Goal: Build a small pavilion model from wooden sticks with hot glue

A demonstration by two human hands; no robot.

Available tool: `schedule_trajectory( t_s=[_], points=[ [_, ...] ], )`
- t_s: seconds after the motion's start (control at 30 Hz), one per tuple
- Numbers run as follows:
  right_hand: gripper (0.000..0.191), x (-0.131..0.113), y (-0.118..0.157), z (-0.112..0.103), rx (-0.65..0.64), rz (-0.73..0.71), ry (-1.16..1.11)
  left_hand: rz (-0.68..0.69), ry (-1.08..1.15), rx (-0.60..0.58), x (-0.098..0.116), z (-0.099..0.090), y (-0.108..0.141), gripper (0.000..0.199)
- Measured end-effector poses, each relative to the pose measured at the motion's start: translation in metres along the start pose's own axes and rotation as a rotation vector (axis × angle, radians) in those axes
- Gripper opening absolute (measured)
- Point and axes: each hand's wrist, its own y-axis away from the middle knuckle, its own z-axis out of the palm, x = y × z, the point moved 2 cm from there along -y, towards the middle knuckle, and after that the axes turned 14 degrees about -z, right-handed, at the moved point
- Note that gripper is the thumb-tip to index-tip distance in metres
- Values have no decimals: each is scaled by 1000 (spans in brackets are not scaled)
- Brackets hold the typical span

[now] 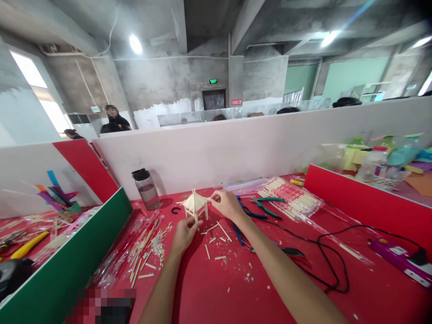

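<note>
A small model pavilion [195, 203] made of pale wooden sticks stands on the red table, with a pointed roof on thin legs. My left hand [184, 234] is closed at its base, thumb and fingers gripping the front leg. At the right corner of the roof, my right hand [225, 204] pinches a short wooden stick [209, 199] that meets the roof edge. Whether this stick is fixed to the roof I cannot tell. Cut stick pieces [207, 252] and crumbs lie just in front of the model.
A water bottle [146, 189] stands at the back left. Plastic wrappers with loose sticks [140, 256] lie left. Green-handled pliers [270, 207], bundled wooden sticks [290, 198], a black cable [320, 245] and a purple power strip [400, 258] lie right. A green divider [81, 247] borders the left.
</note>
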Motion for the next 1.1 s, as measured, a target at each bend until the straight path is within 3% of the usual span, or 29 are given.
schedule_trajectory(
  t_s=[1.1],
  points=[
    [7, 0, 1, 2, 5, -16, 26, -11, 8, -7, 7, -1, 2, 36]
  ],
)
